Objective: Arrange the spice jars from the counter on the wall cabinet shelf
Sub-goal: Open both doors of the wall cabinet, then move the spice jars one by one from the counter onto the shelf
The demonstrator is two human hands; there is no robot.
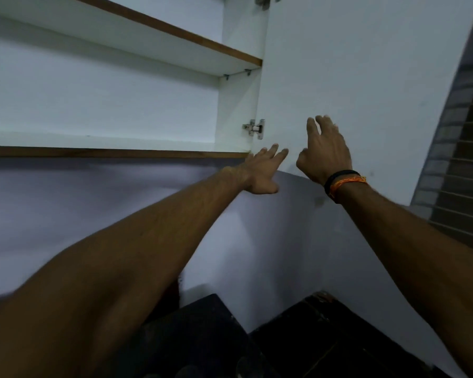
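Note:
The white wall cabinet stands open, its door point(352, 77) swung out to the right on a metal hinge point(254, 128). Inside, the lower shelf point(99, 141) and the upper shelf point(153, 42) hold nothing that I can see. My left hand point(262, 170) reaches up with straight fingers to the bottom right corner of the cabinet, by the lower edge of the door. My right hand point(324, 148), with dark and orange bands on the wrist, lies with spread fingers against the inner face of the door. No spice jar is in view.
A pale wall point(120, 200) runs below the cabinet. The dark counter point(325, 336) lies at the bottom, blurred. A tiled wall and dark slats point(464, 159) are at the far right.

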